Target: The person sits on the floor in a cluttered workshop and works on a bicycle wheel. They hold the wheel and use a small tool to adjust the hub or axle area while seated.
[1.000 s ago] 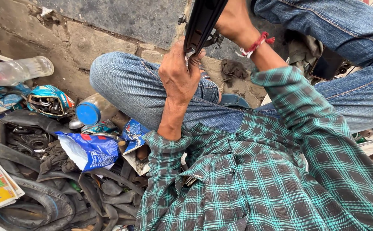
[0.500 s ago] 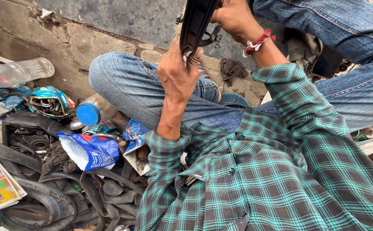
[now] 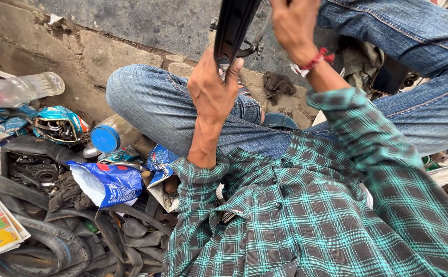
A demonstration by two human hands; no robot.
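**Two hands gripping one black strip**

Both hands are working on a long black curved rubber strip [image 3: 232, 28], which is standing nearly upright above my bent, jeans-clad knee [image 3: 147, 105]. I am seeing my left hand [image 3: 212, 90] holding its lower end in a closed grip, thumb pressing against the edge. My right hand [image 3: 293, 25], wearing a red thread bracelet [image 3: 314, 60], is clasping the strip higher up, though its fingers are lying partly outside the view. Below left, black rubber tubes [image 3: 54, 241] are lying piled beside a crumpled blue plastic bag [image 3: 113, 182] and a blue-capped bottle [image 3: 106, 137].
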